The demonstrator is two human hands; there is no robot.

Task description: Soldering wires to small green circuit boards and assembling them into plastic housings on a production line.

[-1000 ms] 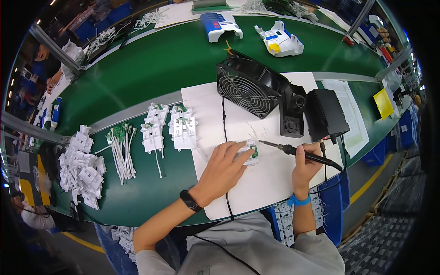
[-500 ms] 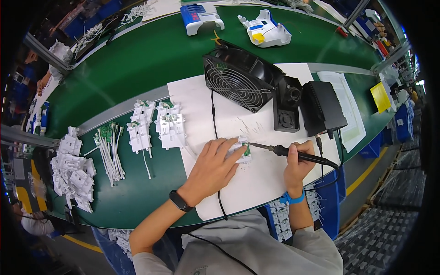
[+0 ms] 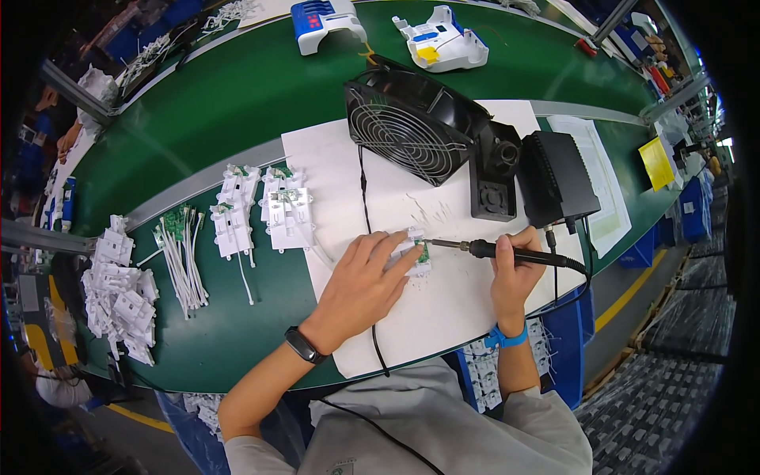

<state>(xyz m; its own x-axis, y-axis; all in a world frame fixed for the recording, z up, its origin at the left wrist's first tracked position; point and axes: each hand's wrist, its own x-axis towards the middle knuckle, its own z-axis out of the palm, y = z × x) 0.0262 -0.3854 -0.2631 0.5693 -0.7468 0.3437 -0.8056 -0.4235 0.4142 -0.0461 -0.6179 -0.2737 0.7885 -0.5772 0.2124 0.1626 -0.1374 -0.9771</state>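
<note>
My left hand (image 3: 362,279) rests over a small white plastic part with a green circuit board (image 3: 423,255), holding it on a white sheet (image 3: 443,324). Its fingers partly hide the part. In my right hand (image 3: 514,273) is a soldering iron (image 3: 479,249) with a black handle, gripped like a pen. The iron's tip points left and meets the far edge of the board; whether it touches is too small to tell. A black cable (image 3: 584,277) curves back from the iron. Just beyond my hands stands a black fan (image 3: 408,131) with a wire grille.
Right of the fan sits a black box-shaped unit (image 3: 558,178). To my left are white parts with boards (image 3: 289,218), boards with white cables (image 3: 184,261) and a pile of white plastic parts (image 3: 119,293). Blue-white housings (image 3: 443,43) lie on the green belt (image 3: 237,87) beyond.
The view has shifted slightly, so the bench appears higher and further left. Beyond the fan, the blue-white housings have moved a little left. Both hands keep nearly the same pose.
</note>
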